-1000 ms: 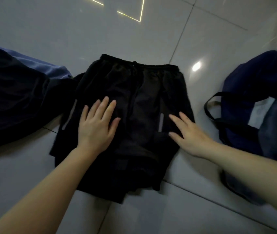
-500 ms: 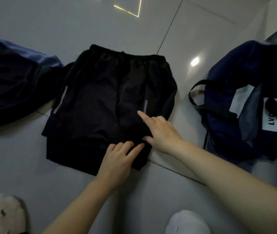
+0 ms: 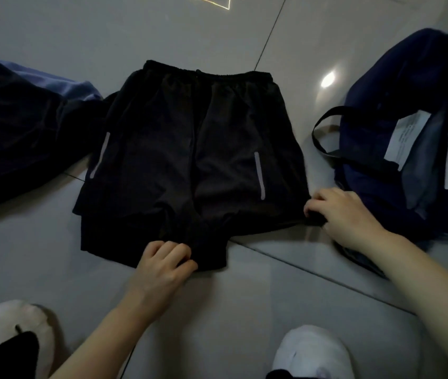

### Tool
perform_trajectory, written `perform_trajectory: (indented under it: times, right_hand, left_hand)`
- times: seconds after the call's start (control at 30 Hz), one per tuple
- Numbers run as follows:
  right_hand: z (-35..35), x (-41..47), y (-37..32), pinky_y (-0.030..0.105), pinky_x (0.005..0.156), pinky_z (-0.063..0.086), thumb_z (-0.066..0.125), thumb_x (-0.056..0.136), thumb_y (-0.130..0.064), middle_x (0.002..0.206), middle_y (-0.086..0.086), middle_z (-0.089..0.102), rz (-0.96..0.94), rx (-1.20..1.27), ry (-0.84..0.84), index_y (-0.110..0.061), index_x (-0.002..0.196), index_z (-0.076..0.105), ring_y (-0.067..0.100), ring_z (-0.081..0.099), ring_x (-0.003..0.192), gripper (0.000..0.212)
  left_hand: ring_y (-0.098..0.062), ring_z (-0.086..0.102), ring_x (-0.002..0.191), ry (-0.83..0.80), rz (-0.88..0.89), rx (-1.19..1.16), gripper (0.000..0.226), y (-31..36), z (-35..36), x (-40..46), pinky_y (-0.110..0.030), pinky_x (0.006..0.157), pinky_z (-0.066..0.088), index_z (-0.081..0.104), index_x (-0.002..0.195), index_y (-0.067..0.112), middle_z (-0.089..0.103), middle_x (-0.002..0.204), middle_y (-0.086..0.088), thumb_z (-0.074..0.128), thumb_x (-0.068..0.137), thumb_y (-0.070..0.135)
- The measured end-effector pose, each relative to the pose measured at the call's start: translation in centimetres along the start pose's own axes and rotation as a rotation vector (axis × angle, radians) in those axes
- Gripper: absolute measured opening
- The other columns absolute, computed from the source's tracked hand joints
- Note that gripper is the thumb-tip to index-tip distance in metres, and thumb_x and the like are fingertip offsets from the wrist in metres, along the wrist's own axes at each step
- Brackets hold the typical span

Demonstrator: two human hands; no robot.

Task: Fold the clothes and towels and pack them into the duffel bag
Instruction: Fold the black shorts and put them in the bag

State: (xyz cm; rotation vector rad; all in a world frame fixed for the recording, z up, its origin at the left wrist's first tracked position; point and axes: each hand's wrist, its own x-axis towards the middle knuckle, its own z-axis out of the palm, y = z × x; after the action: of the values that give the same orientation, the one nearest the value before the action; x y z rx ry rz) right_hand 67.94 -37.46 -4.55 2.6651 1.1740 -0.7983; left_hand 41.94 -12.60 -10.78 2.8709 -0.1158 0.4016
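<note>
Lying flat on the floor (image 3: 53, 269), a pair of black shorts (image 3: 190, 160) sits centre frame, waistband away from the person, w/ a pale reflective strip on each leg. Floor is large glossy grey tiles w/ dark grout lines; one line runs up from the waistband, another crosses diagonally under the hem at lower right. A round lamp glare (image 3: 327, 79) shows on the tile just right of the shorts, and thin bright line reflections sit at the top edge. Room is dim overall. Left hand (image 3: 160, 265) is at the bottom hem near the crotch, fingers curled & pinching the fabric. Right hand (image 3: 346, 214) is at the right leg's outer bottom corner, fingers curled round that corner. Navy duffel bag (image 3: 409, 105) rests on the floor just right of the shorts, open, white labels visible inside, black strap looped toward the shorts. Pile of dark clothes (image 3: 12, 132) w/ a blue piece lies at left, touching the shorts' left edge. Two white slippers (image 3: 313, 351) at the bottom edge.
</note>
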Motion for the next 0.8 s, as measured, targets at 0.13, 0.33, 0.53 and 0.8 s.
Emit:
perform_trajectory:
  times: [0.13, 0.33, 0.53, 0.8]
  right_hand:
    - [1.8, -0.9, 1.0, 0.044, 0.083, 0.040, 0.062, 0.076, 0.000, 0.099, 0.008, 0.058, -0.017, -0.258, 0.112, -0.018, 0.103, 0.067, 0.032, 0.055, 0.096, 0.034]
    - [2.2, -1.1, -0.9, 0.040, 0.058, 0.042, 0.076, 0.052, 0.007, 0.080, 0.016, 0.055, 0.001, -0.289, 0.155, -0.006, 0.080, 0.066, 0.035, 0.056, 0.070, 0.033]
    - [1.0, -0.8, -8.6, 0.041, 0.060, 0.049, 0.083, 0.057, -0.037, 0.105, 0.010, 0.056, -0.206, -0.007, 0.261, -0.013, 0.107, 0.051, 0.032, 0.056, 0.088, 0.064]
    - [0.9, 0.4, -7.1, 0.042, 0.070, 0.047, 0.055, 0.090, -0.011, 0.096, 0.007, 0.065, -0.052, 0.325, 0.197, -0.015, 0.099, 0.059, 0.032, 0.059, 0.089, 0.012]
  left_hand:
    - [-0.018, 0.047, 0.078, 0.000, -0.079, 0.065, 0.021, 0.0, -0.5, -0.8, -0.034, 0.073, 0.034, 0.071, 0.069, 0.019, 0.063, 0.078, -0.002, 0.052, 0.078, 0.016]
    - [-0.022, 0.050, 0.087, -0.001, -0.150, 0.074, 0.021, 0.1, -1.9, -0.8, -0.036, 0.074, 0.034, 0.073, 0.071, 0.017, 0.059, 0.089, -0.003, 0.052, 0.073, 0.019]
    - [-0.029, 0.048, 0.118, 0.114, -0.360, -0.061, 0.034, 1.2, -2.5, 2.1, -0.040, 0.094, 0.034, 0.060, 0.112, 0.019, 0.052, 0.130, -0.007, 0.056, 0.082, 0.035]
    - [-0.008, -0.010, 0.146, -0.371, -0.667, -0.061, 0.075, -4.9, -0.2, -0.7, -0.056, 0.114, -0.006, 0.007, 0.150, 0.040, 0.000, 0.160, 0.012, 0.018, 0.083, 0.071]
